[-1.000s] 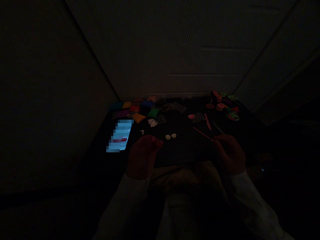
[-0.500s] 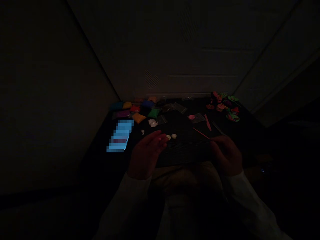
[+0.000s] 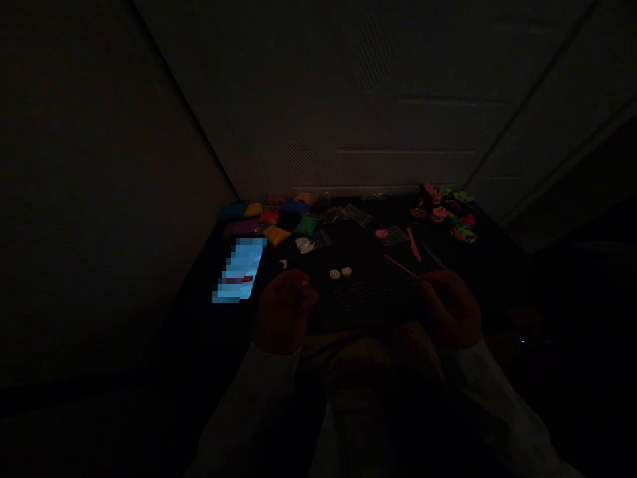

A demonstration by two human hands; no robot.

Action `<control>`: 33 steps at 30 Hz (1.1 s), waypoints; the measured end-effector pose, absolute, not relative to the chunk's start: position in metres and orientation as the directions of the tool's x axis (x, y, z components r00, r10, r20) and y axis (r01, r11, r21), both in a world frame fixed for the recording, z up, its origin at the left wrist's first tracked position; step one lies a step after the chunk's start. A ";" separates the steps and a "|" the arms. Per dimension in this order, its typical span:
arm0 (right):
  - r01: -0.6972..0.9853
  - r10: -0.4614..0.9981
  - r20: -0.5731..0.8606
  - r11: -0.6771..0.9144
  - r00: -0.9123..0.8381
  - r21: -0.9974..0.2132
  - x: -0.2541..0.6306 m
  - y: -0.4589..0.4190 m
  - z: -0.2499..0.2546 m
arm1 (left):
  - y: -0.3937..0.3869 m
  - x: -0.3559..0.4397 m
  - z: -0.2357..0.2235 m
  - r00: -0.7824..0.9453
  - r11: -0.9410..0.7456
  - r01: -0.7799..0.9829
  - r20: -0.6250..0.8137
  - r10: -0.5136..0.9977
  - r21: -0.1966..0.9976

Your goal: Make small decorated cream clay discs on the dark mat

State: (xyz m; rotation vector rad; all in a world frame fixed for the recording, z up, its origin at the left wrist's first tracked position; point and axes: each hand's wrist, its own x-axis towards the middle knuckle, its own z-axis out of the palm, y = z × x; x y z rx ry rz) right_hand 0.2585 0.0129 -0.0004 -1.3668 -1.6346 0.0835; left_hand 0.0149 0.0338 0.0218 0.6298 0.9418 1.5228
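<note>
Gripping a thin pink stick [image 3: 402, 267] in the right hand [image 3: 452, 309], in the head view, to the right of two small pale pieces [image 3: 335, 273] on a dark table [image 3: 368, 299]. Holding the left hand [image 3: 283, 315] near the same pieces, to their left, fingers curled, too dark to tell whether fully closed or around anything. Working in dim light, with a lit screen [image 3: 243, 269] farther left of the pieces, coloured packets [image 3: 276, 234] beyond them to the left, and a pink knife-shaped tool [image 3: 413, 244] and bright shapes [image 3: 440, 214] beyond them to the right.
</note>
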 end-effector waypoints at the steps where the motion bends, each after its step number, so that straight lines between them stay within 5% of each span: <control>1: 0.717 0.786 0.610 0.371 0.096 -0.590 0.258 0.013 0.000 | 0.034 0.015 0.021 -0.178 0.008 -0.544 -0.125 0.976 0.839; 27: 0.694 0.802 0.591 0.380 0.083 -0.612 0.257 0.013 -0.005 | 0.038 0.015 0.005 -0.061 0.071 -0.583 -0.131 0.989 0.809; 33: 0.708 0.807 0.583 0.354 0.099 -0.611 0.261 0.012 -0.009 | 0.037 0.013 0.002 -0.119 0.050 -0.405 -0.106 0.987 0.913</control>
